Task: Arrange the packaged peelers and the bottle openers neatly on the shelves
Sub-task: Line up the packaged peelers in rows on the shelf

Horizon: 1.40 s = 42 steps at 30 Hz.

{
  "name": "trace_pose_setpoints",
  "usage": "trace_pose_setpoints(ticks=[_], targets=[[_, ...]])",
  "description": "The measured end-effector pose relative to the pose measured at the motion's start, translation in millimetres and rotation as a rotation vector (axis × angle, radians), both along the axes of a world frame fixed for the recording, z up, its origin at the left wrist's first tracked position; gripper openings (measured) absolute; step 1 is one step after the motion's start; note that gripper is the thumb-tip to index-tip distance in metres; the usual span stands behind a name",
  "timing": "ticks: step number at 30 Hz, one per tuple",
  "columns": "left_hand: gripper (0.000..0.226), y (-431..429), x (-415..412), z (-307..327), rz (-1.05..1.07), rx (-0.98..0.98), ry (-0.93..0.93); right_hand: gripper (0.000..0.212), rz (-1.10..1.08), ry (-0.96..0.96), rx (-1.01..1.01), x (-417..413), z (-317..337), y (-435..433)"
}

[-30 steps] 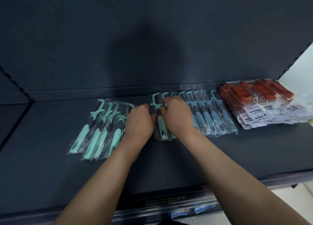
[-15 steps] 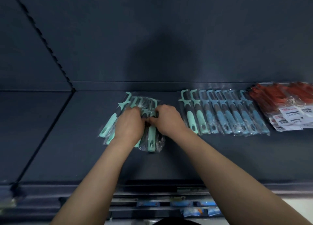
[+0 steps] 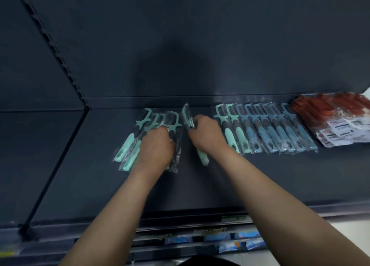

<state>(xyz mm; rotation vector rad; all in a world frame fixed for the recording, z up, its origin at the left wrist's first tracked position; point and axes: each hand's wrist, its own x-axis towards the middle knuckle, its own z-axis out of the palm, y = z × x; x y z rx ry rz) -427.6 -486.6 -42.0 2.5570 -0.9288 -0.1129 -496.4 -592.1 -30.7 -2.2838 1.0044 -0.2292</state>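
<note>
A loose bunch of mint-green packaged peelers [image 3: 128, 147] lies left of centre on the dark shelf [image 3: 260, 175]. My left hand [image 3: 156, 147] rests on top of that bunch, fingers curved over the packs. My right hand [image 3: 207, 134] grips one mint peeler [image 3: 187, 117] in its plastic sleeve, lifted and tilted just right of the bunch; its handle end shows below my palm. To the right, a tidy row holds two mint peelers [image 3: 230, 129] and several blue peelers [image 3: 280, 131]. Red bottle openers [image 3: 324, 109] in white-labelled packs are piled at the far right.
The shelf's back panel [image 3: 200, 45] rises right behind the items. A slotted upright [image 3: 60, 51] and a divider split off another shelf bay on the left. Lower shelves with blue-labelled packets [image 3: 236, 241] show under the front edge.
My right hand has pulled one mint peeler out of the left bunch and raised it to the right, while my left hand stays on the bunch. The view shifted slightly left.
</note>
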Motion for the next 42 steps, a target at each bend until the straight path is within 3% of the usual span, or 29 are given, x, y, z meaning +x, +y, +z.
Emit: trace_pose_setpoints(ticks=[5, 9, 12, 15, 23, 31, 34, 37, 42], targets=[[0.033, -10, 3, -4, -0.02, 0.037, 0.044, 0.033, -0.028, -0.029, -0.01, -4, -2, -7], [0.019, -13, 5, -6, -0.032, 0.034, 0.011, 0.022, -0.021, 0.07, -0.134, -3, -11, -8], [0.028, -15, 6, -4, -0.013, 0.061, 0.012, 0.034, -0.024, 0.136, -0.129, -1, -10, -4], [0.037, -16, 6, -1, -0.004, 0.087, 0.033, 0.025, -0.008, 0.192, -0.147, -1, -8, -3], [0.034, -21, 0, 6, -0.005, 0.073, 0.098, 0.023, -0.035, 0.174, -0.153, -1, -9, -2], [0.031, -34, 8, -2, 0.028, -0.145, 0.384, 0.023, -0.103, 0.148, -0.184, -5, -5, -11], [0.025, -34, 10, -3, 0.023, -0.076, 0.278, 0.025, -0.103, 0.168, -0.172, -6, -6, -12], [0.006, -30, 12, -3, 0.037, -0.063, 0.123, 0.025, -0.088, 0.176, -0.176, -5, -7, -12], [0.028, -30, 6, -4, 0.022, -0.016, 0.022, 0.022, -0.099, 0.159, -0.191, -5, -5, -13]])
